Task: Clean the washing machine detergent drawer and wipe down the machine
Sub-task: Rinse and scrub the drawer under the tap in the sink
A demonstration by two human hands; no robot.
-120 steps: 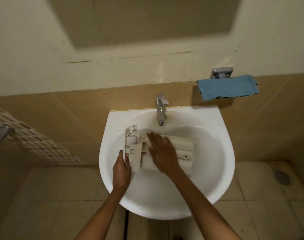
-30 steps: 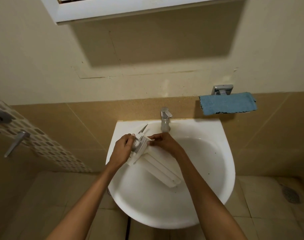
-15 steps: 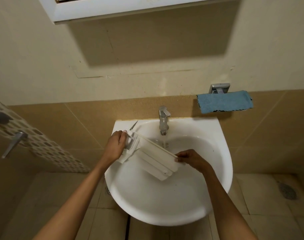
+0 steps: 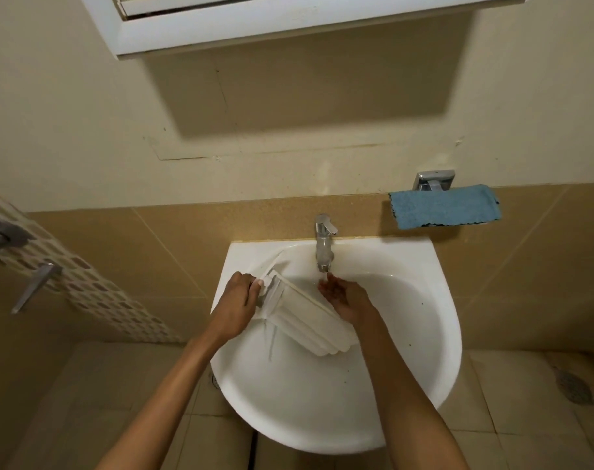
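White plastic, ribbed along its length, the washing machine detergent drawer (image 4: 305, 317) lies slantwise over the left half of the white ceramic wash basin (image 4: 424, 334). Its front panel end points to the far left rim and its other end reaches toward the middle of the bowl. The left hand (image 4: 236, 303) grips that front panel end, fingers curled round it. The right hand (image 4: 343, 296) holds nothing. It lies palm up with the fingers loosely cupped, directly under the spout of the chrome single-lever tap (image 4: 323, 245), where a thin stream of water meets the fingertips. Its wrist lies against the drawer's far long edge.

On the tiled wall to the right of the tap, a folded blue microfibre cloth (image 4: 444, 206) lies on a small chrome wall holder (image 4: 433, 179). A white wall cabinet (image 4: 254, 25) hangs above the basin. A chrome lever handle (image 4: 34, 286) shows at the far left, and a round metal floor drain (image 4: 573, 388) at the right.
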